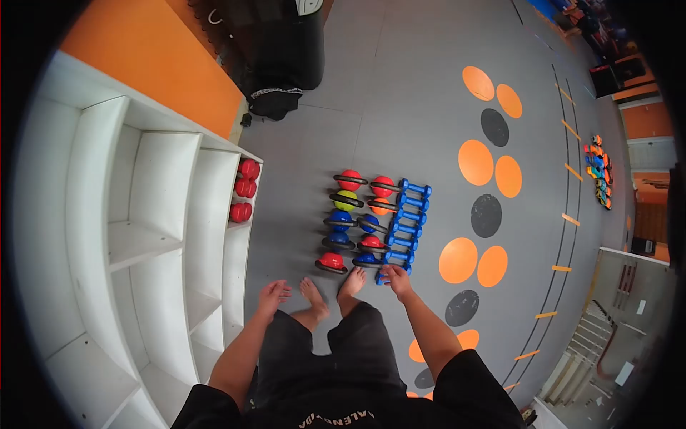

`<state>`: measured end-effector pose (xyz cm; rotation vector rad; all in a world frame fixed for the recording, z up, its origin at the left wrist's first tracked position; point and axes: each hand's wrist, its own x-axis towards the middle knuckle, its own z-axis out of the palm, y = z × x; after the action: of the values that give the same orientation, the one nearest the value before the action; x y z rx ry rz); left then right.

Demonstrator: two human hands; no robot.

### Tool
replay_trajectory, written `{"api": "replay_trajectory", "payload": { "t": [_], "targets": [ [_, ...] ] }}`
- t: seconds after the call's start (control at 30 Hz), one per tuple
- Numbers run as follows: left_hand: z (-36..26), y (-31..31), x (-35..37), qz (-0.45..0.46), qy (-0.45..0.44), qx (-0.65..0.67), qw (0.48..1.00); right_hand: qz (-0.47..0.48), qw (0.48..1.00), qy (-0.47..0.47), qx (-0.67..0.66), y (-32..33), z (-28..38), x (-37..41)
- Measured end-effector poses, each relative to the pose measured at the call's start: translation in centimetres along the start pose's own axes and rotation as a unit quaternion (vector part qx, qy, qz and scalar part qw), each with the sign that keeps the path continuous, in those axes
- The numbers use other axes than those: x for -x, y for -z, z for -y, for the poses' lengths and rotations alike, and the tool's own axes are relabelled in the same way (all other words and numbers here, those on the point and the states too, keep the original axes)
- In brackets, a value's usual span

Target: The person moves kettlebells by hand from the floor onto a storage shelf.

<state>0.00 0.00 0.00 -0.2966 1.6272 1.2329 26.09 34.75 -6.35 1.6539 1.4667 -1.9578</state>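
Grey flooring (407, 107) stretches across an exercise room, marked with orange discs (457, 261) and black discs (486, 216), as a barefoot person in a black T-shirt (343, 407) and dark shorts (325, 357) stands over weights set out in rows. Blue dumbbells (404, 230) lie crosswise on the floor, one beyond another, in a column on the person's right. Just beside them, two columns of kettlebells (340, 220) in red, blue, orange and yellow-green run alongside, their dark handles towards the person.

From where I stand, the right hand (394, 277) is low over the near end of the dumbbell column, its fingers loosely bent and partly covering the blue shapes there; whether it grips one, touches one or hangs just above, I cannot tell. The left hand (274, 294), well apart from the weights, hangs in the air on the shelf side, fingers half curled, loosely parted, with nothing visible in its hold. Bare feet (351, 282) show between the hands, the right one close to the nearest kettlebells.

At left, white shelving (143, 243) backs towards an orange panel (157, 64), with red weights (245, 188) stacked in its far compartment. Across the room, brightly coloured gear (599, 171) sits clustered on the floor.
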Motion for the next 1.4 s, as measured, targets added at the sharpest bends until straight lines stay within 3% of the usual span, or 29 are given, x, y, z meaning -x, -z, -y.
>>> {"api": "replay_trajectory", "payload": {
  "t": [0.17, 0.27, 0.33, 0.43, 0.47, 0.53, 0.57, 0.7, 0.87, 0.93, 1.03, 1.13, 1.17, 1.27, 1.37, 1.4],
  "targets": [
    [4.6, -0.3, -12.8, 0.034, -0.05, -0.03, 0.998, 0.002, 0.997, 0.061, -0.048, -7.6, -0.8, -12.8],
    [6.9, -2.7, -23.4, 0.026, -0.155, -0.046, 0.986, -0.034, 0.984, 0.154, -0.079, -10.0, -0.9, -23.0],
    [8.9, -4.7, -31.5, -0.047, -0.276, -0.064, 0.958, -0.072, 0.965, 0.237, -0.091, -12.1, -0.4, -29.3],
    [6.5, -7.9, -39.4, -0.121, -0.353, -0.102, 0.922, -0.133, 0.943, 0.304, 0.024, -14.2, 1.0, -36.7],
    [6.3, -8.7, -41.8, -0.137, -0.38, -0.104, 0.909, -0.13, 0.95, 0.283, 0.008, -14.5, 1.0, -38.6],
    [5.2, -9.9, -46.0, -0.137, -0.378, -0.123, 0.907, -0.124, 0.961, 0.246, -0.025, -14.6, 1.4, -42.8],
    [4.8, -10.3, -47.9, -0.123, -0.368, -0.144, 0.91, -0.05, 0.965, 0.243, -0.08, -14.1, 1.4, -44.7],
    [2.8, -11.7, -54.1, -0.026, -0.295, -0.151, 0.943, 0.022, 0.964, 0.248, -0.092, -14.5, 3.6, -42.6],
    [1.0, -12.8, -56.6, 0.156, -0.238, -0.028, 0.958, -0.029, 0.962, 0.262, -0.075, -15.0, 3.6, -44.4],
    [0.9, -12.5, -57.3, 0.157, -0.237, -0.022, 0.958, -0.068, 0.953, 0.29, -0.045, -15.3, 3.3, -45.8],
    [1.5, -12.5, -59.6, 0.154, -0.27, -0.003, 0.951, -0.043, 0.923, 0.377, -0.068, -15.1, 3.2, -48.4],
    [3.0, -13.1, -63.2, 0.17, -0.25, 0.126, 0.945, 0.046, 0.927, 0.362, -0.086, -15.6, 4.1, -49.2],
    [3.6, -13.6, -64.6, 0.18, -0.231, 0.186, 0.938, 0.029, 0.924, 0.367, -0.104, -16.4, 4.5, -49.1],
    [5.0, -14.1, -66.9, 0.169, -0.251, 0.267, 0.915, 0.093, 0.931, 0.343, -0.081, -17.2, 6.3, -47.9],
    [5.0, -15.5, -66.9, 0.129, -0.237, 0.391, 0.88, 0.078, 0.943, 0.322, -0.019, -17.9, 7.3, -49.3],
    [4.3, -15.5, -66.9, 0.118, -0.193, 0.4, 0.888, 0.068, 0.947, 0.314, 0.002, -18.1, 7.9, -49.3]
  ]
}}
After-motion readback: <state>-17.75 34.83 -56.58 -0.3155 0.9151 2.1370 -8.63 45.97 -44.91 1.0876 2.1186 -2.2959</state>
